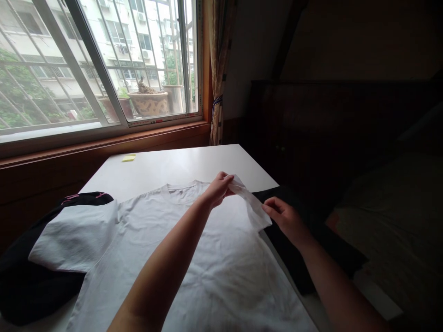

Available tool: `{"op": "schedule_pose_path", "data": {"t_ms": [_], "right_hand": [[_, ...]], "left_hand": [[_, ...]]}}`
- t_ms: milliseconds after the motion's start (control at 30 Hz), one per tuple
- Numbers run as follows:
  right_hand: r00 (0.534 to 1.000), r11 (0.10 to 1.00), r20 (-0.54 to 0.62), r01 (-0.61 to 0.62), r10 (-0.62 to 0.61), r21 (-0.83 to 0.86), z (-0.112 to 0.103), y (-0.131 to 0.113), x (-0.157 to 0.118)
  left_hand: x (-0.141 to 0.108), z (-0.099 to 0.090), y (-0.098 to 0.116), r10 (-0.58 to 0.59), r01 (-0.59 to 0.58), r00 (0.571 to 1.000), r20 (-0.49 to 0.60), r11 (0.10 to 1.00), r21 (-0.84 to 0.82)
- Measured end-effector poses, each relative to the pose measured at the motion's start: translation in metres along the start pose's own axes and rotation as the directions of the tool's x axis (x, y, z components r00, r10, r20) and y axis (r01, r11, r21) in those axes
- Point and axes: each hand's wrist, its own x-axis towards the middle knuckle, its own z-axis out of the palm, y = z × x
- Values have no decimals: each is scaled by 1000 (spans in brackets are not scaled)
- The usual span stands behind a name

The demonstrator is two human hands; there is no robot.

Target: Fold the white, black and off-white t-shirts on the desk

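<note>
A white T-shirt (pixel 214 272) lies spread on a white table (pixel 180 161), its collar toward the window. Its left sleeve in view lies flat over dark cloth. My left hand (pixel 220 188) reaches across the shirt and pinches the raised right sleeve near the shoulder. At the lower end of that same sleeve, my right hand (pixel 282 216) has thumb and fingers closed on the hem. The sleeve stretches between both hands, slightly lifted.
Black clothing with pink marks (pixel 86 198) lies at the left edge. More dark cloth (pixel 294 258) is under the shirt's right side. A yellow sticky note (pixel 128 158) sits at the far left. Beyond the table are a barred window and a curtain (pixel 218 83).
</note>
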Motion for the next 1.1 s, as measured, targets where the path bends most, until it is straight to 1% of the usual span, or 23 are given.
{"op": "schedule_pose_path", "data": {"t_ms": [100, 167, 233, 300, 400, 500, 567, 633, 667, 800, 933, 1100], "right_hand": [[994, 995, -83, -58, 65, 87, -8, 10, 3], [989, 990, -115, -76, 90, 116, -8, 17, 3], [987, 991, -135, -73, 89, 116, -5, 23, 5], [988, 997, -142, -59, 66, 55, -1, 26, 6], [989, 985, -146, -19, -6, -172, 2, 28, 11], [983, 914, -169, 0, -75, -407, -1, 29, 14], [988, 881, -141, -16, -58, -473, -6, 31, 14], [991, 880, -126, -25, -40, -475, -14, 33, 13], [988, 884, -144, -25, -48, -467, -17, 34, 12], [955, 899, -255, 24, -149, -437, -27, 35, 6], [931, 887, -278, 89, -236, -453, -23, 35, 3], [935, 903, -278, 87, -219, -420, -13, 39, 0]], "left_hand": [[10, 17, 0, -22, 22, 1000, 3, 998, -53], [15, 25, -1, -31, 31, 1000, -4, 997, -74], [19, 32, -4, -37, 36, 999, -9, 995, -90], [22, 37, -8, -42, 40, 999, -17, 994, -104], [25, 40, -13, -45, 40, 998, -42, 991, -125], [29, 40, -17, -50, 40, 996, -69, 989, -141], [30, 38, -18, -54, 42, 995, -81, 988, -146], [31, 35, -19, -59, 46, 995, -84, 988, -149], [31, 34, -19, -62, 49, 995, -81, 987, -150], [32, 30, -24, -66, 54, 996, -65, 985, -163], [32, 27, -30, -72, 62, 996, -50, 982, -180], [31, 23, -32, -86, 75, 995, -48, 980, -185]]}}
